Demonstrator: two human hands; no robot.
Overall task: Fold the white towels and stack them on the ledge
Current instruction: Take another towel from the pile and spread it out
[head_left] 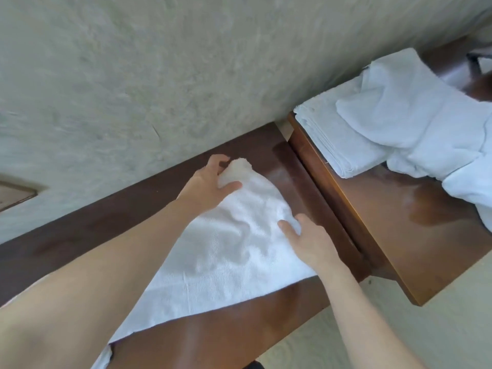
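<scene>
- Fingers (222, 162) of my left hand (207, 187) curl round the far corner of the white towel (226, 251), with the thumb pinching a bunched tip of cloth against them.
- My right hand (306, 241) lies nearly flat on the towel's right edge, fingers straight and pressing the cloth down; it grips nothing.
- That towel lies spread on the dark wooden ledge (80, 235) along the wall (186, 62), its near end running down under my left forearm and off the bottom of the view.
- To the right, on the lighter tabletop (386, 222), sits a stack of folded towels (343, 139), and a loose heap of unfolded towels (426, 123) lies partly over it.
- I judge the fold barely begun, with the cloth wrinkled in the middle.
- Risk: if I carry the pinched corner over without smoothing those wrinkles, they could get trapped inside and the fold would come out lumpy and crooked.
- Risk: the ledge looks narrow and glossy, so the towel could slide under my pressing hand or slip off the front edge.
- Risk: the loose heap leans on the folded stack and might drag its top layers askew when pulled.
- Textures: the towel is soft looped terry, limp and easily creased; the ledge and tabletop are hard polished wood with a sheen; the wall is rough, mottled plaster.
</scene>
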